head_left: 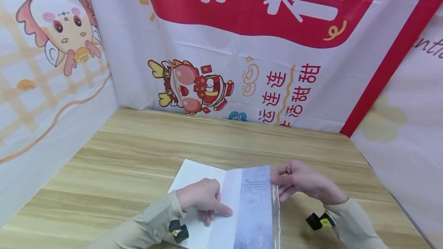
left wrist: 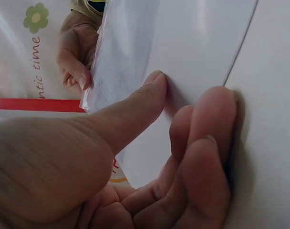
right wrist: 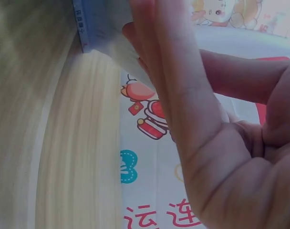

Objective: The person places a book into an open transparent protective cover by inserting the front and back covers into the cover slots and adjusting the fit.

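Observation:
An open book (head_left: 214, 226) with white pages lies low in the head view, its pale blue printed flap (head_left: 256, 210) on the right. Clear plastic film (head_left: 275, 218) runs along the flap's outer edge. My left hand (head_left: 202, 195) is over the white pages, thumb stretched onto the sheet beside the flap and the other fingers bent against the page. At the upper right corner, my right hand (head_left: 304, 181) pinches the plastic-covered edge between thumb and fingers. In the right wrist view a blue strip with characters (right wrist: 80, 21) shows on the book, partly behind the fingers.
The wood-grain table (head_left: 104, 180) extends around the book. A printed cloth (head_left: 214, 49) hangs at its back edge, with more cloth at the left (head_left: 52, 87) and right (head_left: 398, 126) sides. Each wrist carries a small black camera.

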